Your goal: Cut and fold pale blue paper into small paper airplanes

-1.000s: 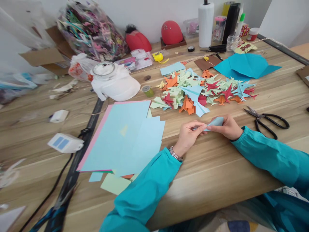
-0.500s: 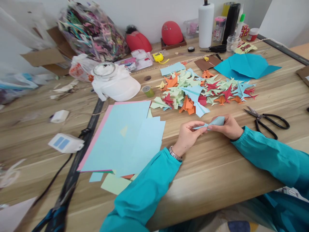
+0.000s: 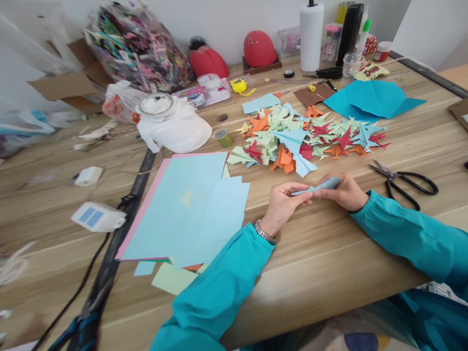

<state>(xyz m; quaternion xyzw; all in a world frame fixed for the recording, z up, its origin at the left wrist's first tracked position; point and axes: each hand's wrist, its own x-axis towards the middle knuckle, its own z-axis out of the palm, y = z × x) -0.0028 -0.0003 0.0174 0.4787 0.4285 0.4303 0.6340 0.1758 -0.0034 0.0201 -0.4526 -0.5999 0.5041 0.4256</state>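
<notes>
Both my hands pinch a small folded piece of light blue paper (image 3: 321, 185) just above the wooden table (image 3: 329, 253). My left hand (image 3: 283, 204) grips its left tip with closed fingers, a watch on the wrist. My right hand (image 3: 345, 191) holds the wider right end, fingers closed around it. Just beyond my hands lies a heap of folded paper figures (image 3: 303, 139) in green, orange, red and blue. A stack of light blue and pink sheets (image 3: 190, 209) lies to the left of my left arm.
Black scissors (image 3: 404, 180) lie to the right of my hands. A large teal sheet (image 3: 369, 100) sits at the back right near a paper towel roll (image 3: 312, 36). A white cloth with a jar (image 3: 171, 124), a small white device (image 3: 97, 217) and black cables (image 3: 109, 253) lie left.
The folded blue paper has flattened and tilted slightly lower between my fingers. Both hands stay in the same place.
</notes>
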